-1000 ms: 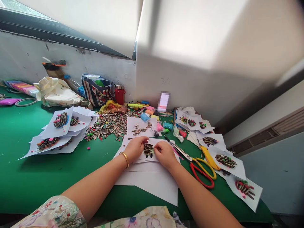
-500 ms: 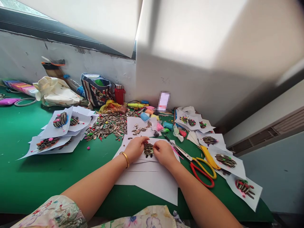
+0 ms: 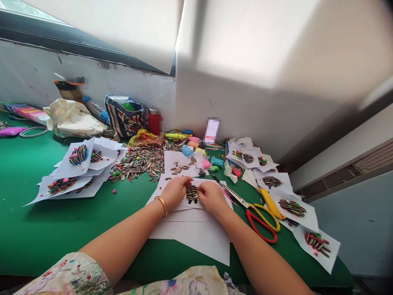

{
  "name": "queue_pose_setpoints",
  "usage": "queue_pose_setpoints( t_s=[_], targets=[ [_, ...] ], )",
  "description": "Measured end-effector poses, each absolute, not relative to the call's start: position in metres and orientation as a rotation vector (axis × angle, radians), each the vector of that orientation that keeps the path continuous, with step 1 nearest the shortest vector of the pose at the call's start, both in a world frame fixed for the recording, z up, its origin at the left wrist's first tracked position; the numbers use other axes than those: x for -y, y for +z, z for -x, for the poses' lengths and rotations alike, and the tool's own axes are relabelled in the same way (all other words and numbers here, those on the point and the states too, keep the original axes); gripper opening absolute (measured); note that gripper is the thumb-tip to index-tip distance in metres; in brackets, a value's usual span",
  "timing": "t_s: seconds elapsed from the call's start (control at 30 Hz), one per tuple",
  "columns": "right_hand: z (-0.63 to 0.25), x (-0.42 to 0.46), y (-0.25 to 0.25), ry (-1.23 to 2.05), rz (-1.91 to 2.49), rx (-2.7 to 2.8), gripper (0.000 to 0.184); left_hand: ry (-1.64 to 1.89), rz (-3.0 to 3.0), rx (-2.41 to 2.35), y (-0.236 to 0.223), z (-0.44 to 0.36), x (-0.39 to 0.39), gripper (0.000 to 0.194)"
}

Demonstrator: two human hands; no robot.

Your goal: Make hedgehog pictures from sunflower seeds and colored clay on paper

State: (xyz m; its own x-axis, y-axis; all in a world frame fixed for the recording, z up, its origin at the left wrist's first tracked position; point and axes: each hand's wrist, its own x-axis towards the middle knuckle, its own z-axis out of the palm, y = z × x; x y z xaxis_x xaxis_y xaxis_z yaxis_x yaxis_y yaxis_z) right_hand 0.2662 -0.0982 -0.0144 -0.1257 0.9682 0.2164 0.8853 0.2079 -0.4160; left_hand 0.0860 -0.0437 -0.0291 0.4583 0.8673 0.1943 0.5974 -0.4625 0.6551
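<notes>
On the far left of the green counter (image 3: 70, 233) there's a bright purple packet (image 3: 12, 131) next to a grey ring (image 3: 33, 132), and then a cream fabric bag (image 3: 75, 119) slumped near the wall. Closer in sits a bunch of overlapping white sheets with striped-seed figures (image 3: 73, 164). Right of those is a navy-and-white striped bag (image 3: 124, 119), with a red metal-topped bottle (image 3: 154, 123) just beside it and a big loose pile of striped seeds (image 3: 141, 162) in front. The person's left hand (image 3: 176, 190), gold bangle on the wrist, has its fingers bent together at the left edge of a small striped-seed figure on white paper (image 3: 192, 193), which lies right between the two hands. The right hand (image 3: 211, 196) is curled up at the figure's right edge, thumb and finger close together; can't tell if either one is pinching anything. Just right of that are scissors with red and yellow handles (image 3: 260, 221), blades pointing up-left, with a yellow plastic tool (image 3: 272, 203) beside them. More white sheets with seed figures (image 3: 297, 207) run down the counter's right side.
</notes>
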Motion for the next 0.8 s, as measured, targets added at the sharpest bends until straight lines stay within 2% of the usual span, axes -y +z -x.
queue_pose_setpoints(
  t_s=[0.33, 0.5, 0.57, 0.8],
  targets=[
    [-0.278, 0.099, -0.016, 0.327, 1.697, 1.934, 0.007, 0.771, -2.205, -1.230, -0.030, -0.086, 0.042, 0.043],
    [-0.286, 0.094, -0.023, 0.336, 1.693, 1.900, 0.005, 0.778, -2.404, -1.518, -0.012, -0.075, 0.029, 0.021],
    [-0.287, 0.094, -0.027, 0.297, 1.700, 1.909, 0.010, 0.703, -2.444, -1.686, -0.006, -0.072, 0.019, 0.017],
    [-0.284, 0.097, -0.031, 0.180, 1.757, 1.984, 0.021, 0.378, -2.564, -1.866, -0.006, -0.083, -0.012, 0.023]
  ],
)
